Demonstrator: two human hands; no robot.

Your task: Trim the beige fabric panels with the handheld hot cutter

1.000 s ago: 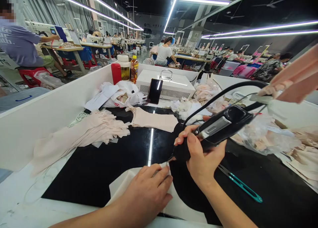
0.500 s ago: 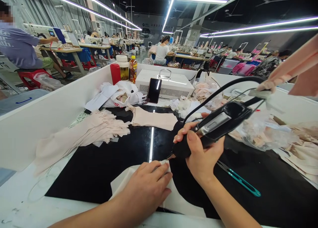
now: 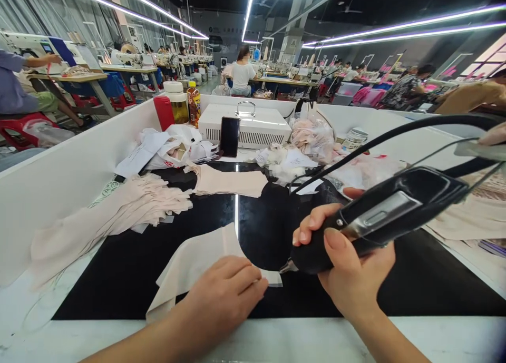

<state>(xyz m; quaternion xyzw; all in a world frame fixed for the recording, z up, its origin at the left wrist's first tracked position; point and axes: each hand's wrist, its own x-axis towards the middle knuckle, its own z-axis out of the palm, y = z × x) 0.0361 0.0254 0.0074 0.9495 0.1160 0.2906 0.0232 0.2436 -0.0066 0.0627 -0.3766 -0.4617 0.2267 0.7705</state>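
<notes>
My right hand (image 3: 351, 263) is wrapped round a black corded handheld tool (image 3: 379, 213) with a metal plate on its side. Its pointed metal tip (image 3: 288, 267) is at the right end of a pale beige fabric piece (image 3: 201, 257); whether it touches is too fine to tell. The fabric lies on a black board (image 3: 316, 302). My left hand (image 3: 229, 292) rests on its near part, fingers bent together and pressing on the cloth, with the fingertips just left of the tip.
A fanned stack of beige pieces (image 3: 114, 210) lies left, another cut piece (image 3: 231, 181) farther back. A white vented box (image 3: 245, 123), phone (image 3: 230, 136), bottles and bagged scraps (image 3: 312, 136) line the back. The tool's cable (image 3: 395, 128) arches right. White walls (image 3: 59, 194) border the table.
The fabric has turned, with its narrow end now to the right. The tool has moved right and down with its tip at that end. The view has shifted; the teal thread snips are out of sight.
</notes>
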